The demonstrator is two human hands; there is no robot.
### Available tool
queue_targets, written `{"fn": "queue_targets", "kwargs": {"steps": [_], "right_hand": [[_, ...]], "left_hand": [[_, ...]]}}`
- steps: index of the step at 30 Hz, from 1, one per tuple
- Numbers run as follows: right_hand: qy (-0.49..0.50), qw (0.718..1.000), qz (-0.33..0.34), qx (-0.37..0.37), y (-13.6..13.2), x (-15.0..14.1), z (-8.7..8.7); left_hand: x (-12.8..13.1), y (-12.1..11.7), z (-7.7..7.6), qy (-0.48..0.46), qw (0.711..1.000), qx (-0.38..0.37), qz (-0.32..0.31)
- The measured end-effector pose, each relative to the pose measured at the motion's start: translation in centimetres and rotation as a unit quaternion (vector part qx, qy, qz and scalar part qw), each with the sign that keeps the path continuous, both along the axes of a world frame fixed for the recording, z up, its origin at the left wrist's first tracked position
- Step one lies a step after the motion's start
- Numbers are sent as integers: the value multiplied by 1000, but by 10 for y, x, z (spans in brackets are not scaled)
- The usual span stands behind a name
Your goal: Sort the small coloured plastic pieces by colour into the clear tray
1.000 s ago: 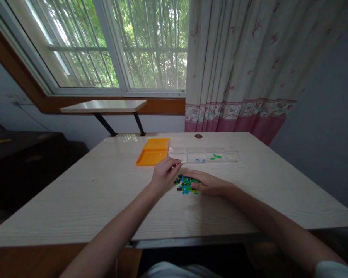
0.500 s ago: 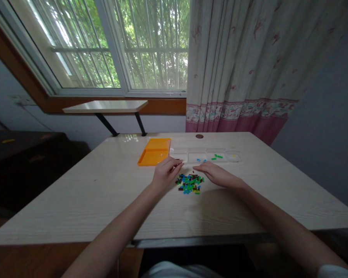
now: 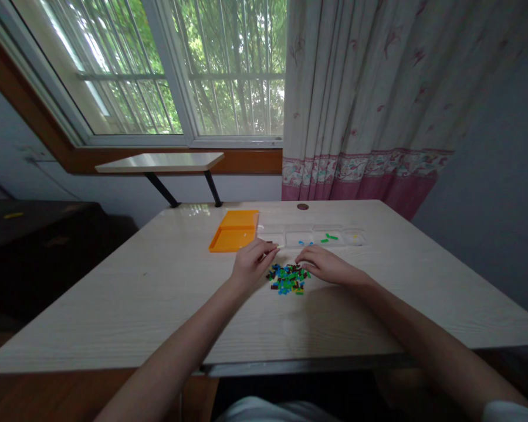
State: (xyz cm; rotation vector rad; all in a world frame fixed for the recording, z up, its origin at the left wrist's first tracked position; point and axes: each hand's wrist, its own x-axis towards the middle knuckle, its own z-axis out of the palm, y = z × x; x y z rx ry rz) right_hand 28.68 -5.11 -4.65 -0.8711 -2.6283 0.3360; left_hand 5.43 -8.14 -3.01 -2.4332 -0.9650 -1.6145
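Note:
A heap of tiny building bricks [image 3: 287,280] in green, blue, brown and yellow lies on the table between my hands. My left hand [image 3: 251,258] is closed in a pinch on a small whitish brick [image 3: 280,247], held just in front of the clear tray. At the heap's upper right edge, my right hand [image 3: 326,264] has its fingers curled down around a small brown brick [image 3: 297,264], partly hidden by the fingertips. Behind both hands, the clear compartment tray [image 3: 313,229] holds a few blue bricks [image 3: 305,243], green bricks [image 3: 329,238] and something yellow [image 3: 355,236] in separate compartments.
An orange case [image 3: 234,230] lies opened out left of the clear tray. A raised white shelf [image 3: 161,162] on black supports stands at the table's back left. The pale table [image 3: 167,305] ends close to my body; a curtain [image 3: 356,117] hangs behind it.
My right hand's fingers have gone from stretched out to curled, and the stray brown brick has shifted slightly toward me and right with them. The left hand stays put.

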Motion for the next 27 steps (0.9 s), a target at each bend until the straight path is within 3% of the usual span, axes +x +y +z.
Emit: {"fn": "queue_targets", "kwargs": {"steps": [5,9,13,17,21,27], "right_hand": [[10,1000,1,-8,0,0,2],[15,1000,4,-8,0,0,2],[15,1000,0,-11,1,1,0],[17,1000,6,-11,2,2,-2],[16,1000,5,-15,2,1,-1],[23,999,-1,-22,2,0,0]], "left_hand": [[-1,2,-3,9,1000,-17,17],[-8,11,-4,35,985,-93,140],[-26,23,-3,60,931,-195,304],[-43,31,-3,80,878,-254,397],[-49,34,-6,94,851,-278,435],[-49,36,-8,109,838,-301,441]]}}
